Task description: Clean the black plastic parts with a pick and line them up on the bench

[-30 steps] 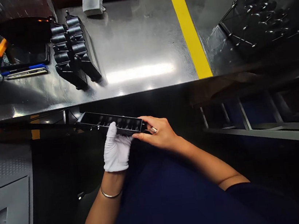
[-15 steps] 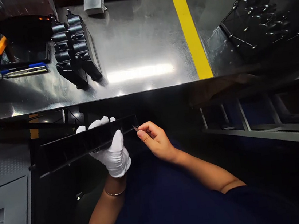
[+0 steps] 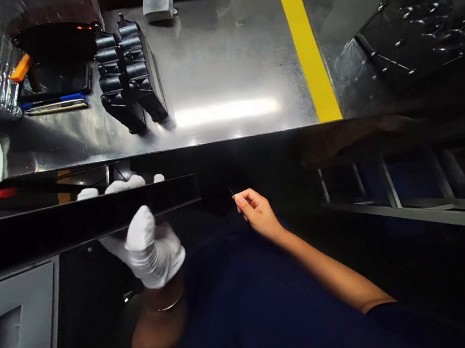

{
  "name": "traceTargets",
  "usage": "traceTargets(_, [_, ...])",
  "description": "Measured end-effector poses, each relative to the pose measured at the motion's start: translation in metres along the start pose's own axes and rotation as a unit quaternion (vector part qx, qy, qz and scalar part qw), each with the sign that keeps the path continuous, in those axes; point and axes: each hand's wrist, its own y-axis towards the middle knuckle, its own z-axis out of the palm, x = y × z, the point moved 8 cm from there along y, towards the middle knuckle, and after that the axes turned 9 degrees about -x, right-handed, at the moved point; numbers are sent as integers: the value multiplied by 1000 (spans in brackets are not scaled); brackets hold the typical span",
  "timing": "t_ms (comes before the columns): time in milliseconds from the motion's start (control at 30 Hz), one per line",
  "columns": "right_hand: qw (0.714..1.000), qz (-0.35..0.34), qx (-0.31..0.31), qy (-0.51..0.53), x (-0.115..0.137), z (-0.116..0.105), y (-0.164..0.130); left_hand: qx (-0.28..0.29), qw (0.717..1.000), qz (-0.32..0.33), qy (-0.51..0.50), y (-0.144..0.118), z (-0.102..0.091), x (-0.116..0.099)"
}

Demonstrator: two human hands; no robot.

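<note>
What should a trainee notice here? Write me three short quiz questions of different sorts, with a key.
1. True or false: the right hand touches the long black part.
2. The left hand, gripping that part, wears: A a white glove; B nothing; C a black glove.
3. What colour is the stripe on the steel table?
Key: 1 false; 2 A; 3 yellow.

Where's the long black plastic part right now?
In the head view it is at lower left, below the steel table's front edge: the long black part lies almost level, gripped by the white-gloved left hand; the bare right hand is off its right end.
</note>
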Motion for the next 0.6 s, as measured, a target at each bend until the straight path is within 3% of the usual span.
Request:
traceTargets(167, [974,-216,30,-61,69,0,-12,37,998,-40,-17,0,6,24])
traceTargets(233, [961,-266,45,-67,84,3,-15,46,998,-48,-22,-4,8,29])
traceTargets(433, [953,-293,18,-80,86,0,3,67,992,-96,-45,-10,7,28])
traceTargets(600, [962,-249,-30,-110,79,-16,20,119,956,-259,-63,-17,18,45])
